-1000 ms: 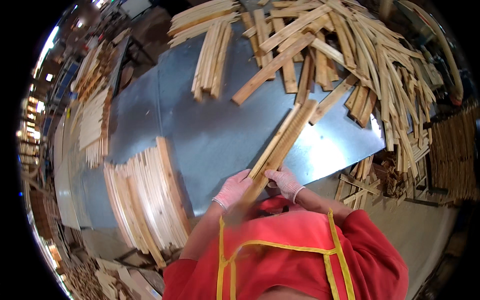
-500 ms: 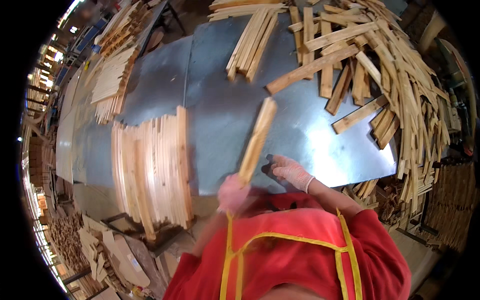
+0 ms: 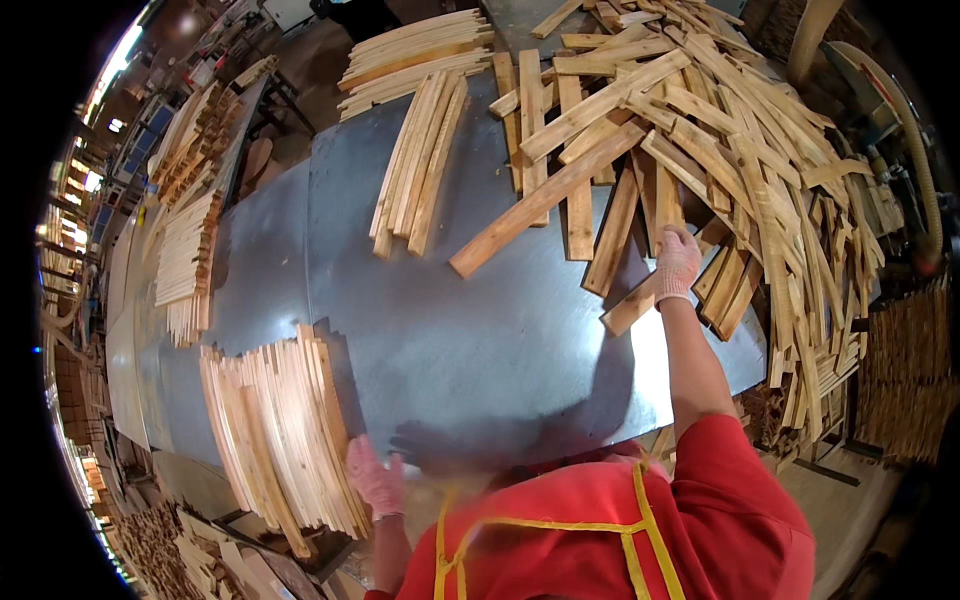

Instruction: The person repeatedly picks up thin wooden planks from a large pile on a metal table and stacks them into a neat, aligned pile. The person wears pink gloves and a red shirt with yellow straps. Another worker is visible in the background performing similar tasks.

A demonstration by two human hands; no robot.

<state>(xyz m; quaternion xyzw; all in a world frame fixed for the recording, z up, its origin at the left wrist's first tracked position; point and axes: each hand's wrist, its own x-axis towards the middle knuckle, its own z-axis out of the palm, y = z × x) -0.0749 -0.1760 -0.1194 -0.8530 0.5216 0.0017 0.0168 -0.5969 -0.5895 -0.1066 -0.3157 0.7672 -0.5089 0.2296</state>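
Observation:
My right hand point(image 3: 678, 264), in a pale knitted glove, reaches out to the jumbled pile at the right. Its fingers are closed on the near end of a wooden slat point(image 3: 667, 195), and another short slat point(image 3: 629, 307) lies under the wrist. My left hand point(image 3: 377, 480), gloved too, holds nothing, with thumb and fingers apart. It is next to the right-hand edge of a row of slats point(image 3: 285, 430) laid side by side at the table's near left.
The metal-topped table point(image 3: 460, 350) has a small bundle of slats point(image 3: 420, 160) near its middle and a stack point(image 3: 415, 60) at the far edge. Another stack point(image 3: 188, 265) stands at the left. The loose pile point(image 3: 770, 190) spills over the right side. A hose point(image 3: 915, 160) hangs beyond it.
The slat that my left hand held is out of it, and that hand has moved left beside the row. My right hand has stretched forward and right to the pile. The view has shifted.

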